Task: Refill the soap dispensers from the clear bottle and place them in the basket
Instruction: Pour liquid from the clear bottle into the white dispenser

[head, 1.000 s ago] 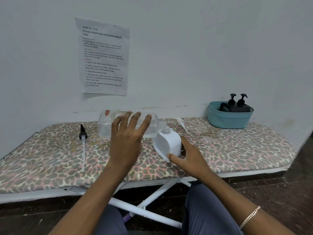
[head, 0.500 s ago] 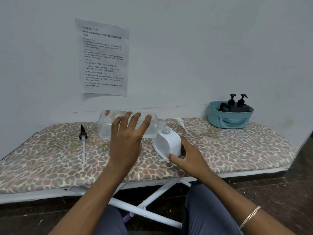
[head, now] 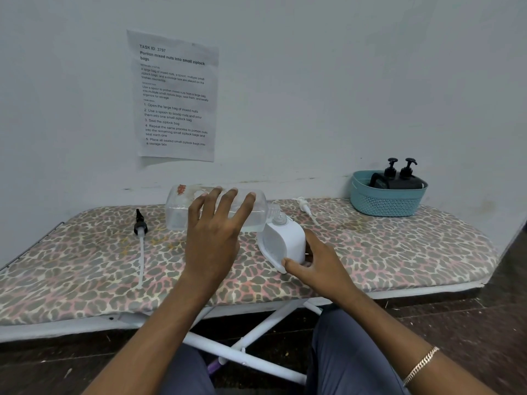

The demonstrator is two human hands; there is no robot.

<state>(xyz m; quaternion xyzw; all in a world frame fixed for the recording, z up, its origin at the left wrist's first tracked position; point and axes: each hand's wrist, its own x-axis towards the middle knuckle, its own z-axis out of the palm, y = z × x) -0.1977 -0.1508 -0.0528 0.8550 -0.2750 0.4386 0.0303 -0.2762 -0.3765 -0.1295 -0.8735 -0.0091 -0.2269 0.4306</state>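
Observation:
My left hand (head: 214,238) grips a clear bottle (head: 178,212) and holds it on its side above the board, its neck at the open mouth of a white soap dispenser (head: 282,240). That dispenser stands on the leopard-print ironing board (head: 399,252), and my right hand (head: 319,263) holds its base, thumb in front and fingers behind. At the back right a teal basket (head: 385,201) holds two black pump dispensers (head: 405,181). A loose black pump head (head: 140,223) with its long tube lies at the left. A white pump head (head: 303,205) lies behind the white dispenser.
The board runs along a pale wall with a printed paper sheet (head: 176,95) taped above it. White metal legs (head: 251,334) cross under the board in front of my knees. The floor is dark.

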